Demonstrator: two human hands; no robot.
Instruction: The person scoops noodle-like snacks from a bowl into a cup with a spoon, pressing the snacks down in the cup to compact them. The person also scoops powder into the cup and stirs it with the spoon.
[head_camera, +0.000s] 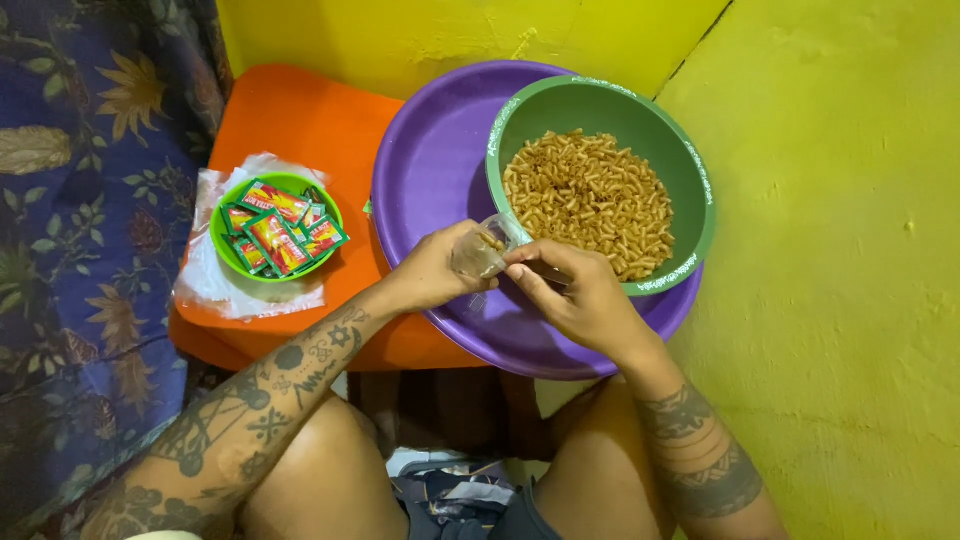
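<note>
The orange stool (300, 120) has bare surface behind the small green bowl of sachets (276, 228); the purple basin (430, 160) is open on its left half; its right half is filled by the green bowl of macaroni (600, 190); yellow walls (830, 250) close off the back and right.

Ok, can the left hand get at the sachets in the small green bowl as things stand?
Probably yes: the small green bowl of sachets sits uncovered just beyond the left hand, nothing between them. But that hand is holding a clear bag.

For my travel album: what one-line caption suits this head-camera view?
Two hands, left and right, hold a small clear bag beside a green bowl of macaroni snacks.
</note>
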